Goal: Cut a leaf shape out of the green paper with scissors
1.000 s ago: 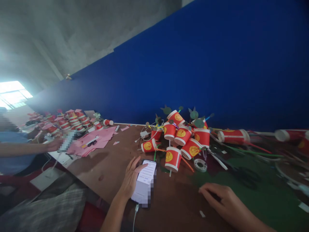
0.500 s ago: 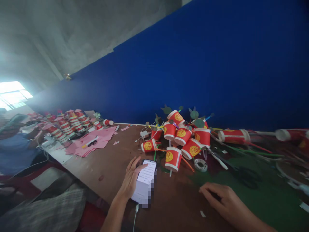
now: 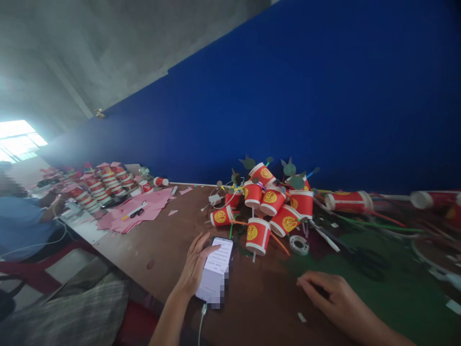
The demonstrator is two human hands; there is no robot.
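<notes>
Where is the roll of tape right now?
In the head view, the tape roll lies flat on the table, right of centre, right of the nearest red paper cup and beyond the right hand.

— Where is the left hand (image 3: 194, 269)?
— It lies spread along the left edge of a phone (image 3: 215, 274) on the brown table (image 3: 169, 250), with the thumb on the lit screen. A white cable (image 3: 200, 324) runs from the phone's near end.
— And the right hand (image 3: 329, 298)?
— Palm down, holding nothing, fingertips at the edge of a green sheet (image 3: 389, 298).
— Beyond them?
— A heap of red paper cups (image 3: 273, 204), with a tape roll (image 3: 298, 245) just beside it. Pink paper (image 3: 144, 209) lies farther left.
</notes>
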